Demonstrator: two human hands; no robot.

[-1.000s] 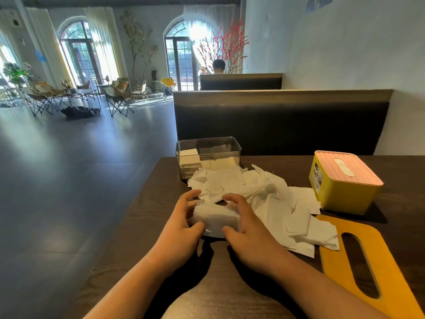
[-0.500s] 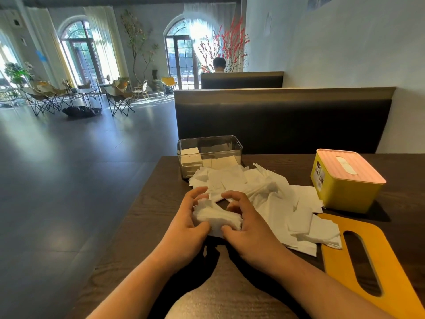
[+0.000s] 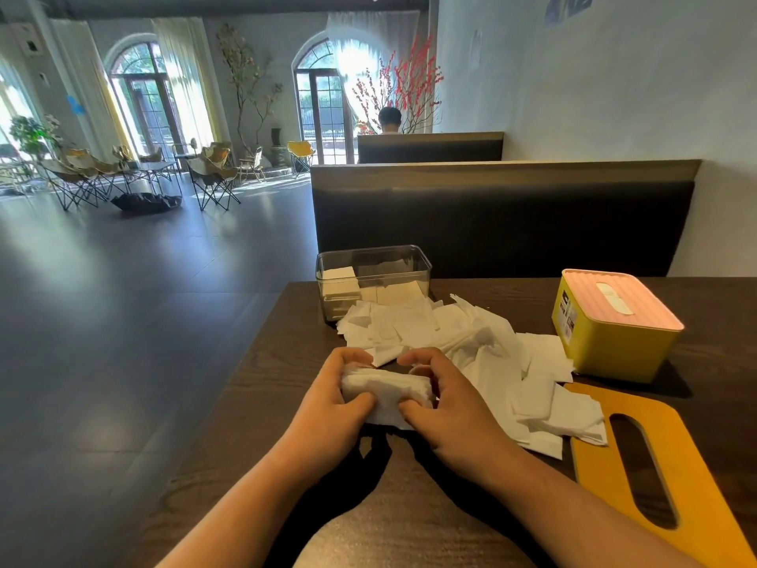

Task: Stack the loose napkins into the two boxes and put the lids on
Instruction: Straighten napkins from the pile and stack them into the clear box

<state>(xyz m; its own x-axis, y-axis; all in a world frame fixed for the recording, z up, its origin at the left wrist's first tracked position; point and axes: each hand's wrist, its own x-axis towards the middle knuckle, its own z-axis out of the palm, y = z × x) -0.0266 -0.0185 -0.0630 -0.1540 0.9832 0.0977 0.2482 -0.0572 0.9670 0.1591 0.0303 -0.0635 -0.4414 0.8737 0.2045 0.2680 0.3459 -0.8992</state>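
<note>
1. Table: dark wood grain, carries all items below.
2. Left hand and right hand: near edge of table, both curled round one wad of white napkins, thumbs on its near side, fingers over the far side. The wad sits low over the table; whether it touches the table cannot be told.
3. Yellow lid: flat on the table, right of the right hand, long oval slot, apart from any box.
4. Loose napkins: white, untidy heap just beyond the hands, spreading right to the yellow lid's corner.
5. Yellow box: right of the heap, touching or just beside its edge, pink ribbed lid on top.
6. Clear box: far left of the heap, no lid, a low stack of beige napkins inside at its left end.
7. Booth seat back: dark, behind the table.
8. Person: seated in the next booth, back of head only.
9. Folding chairs: far left, by the arched windows.
</note>
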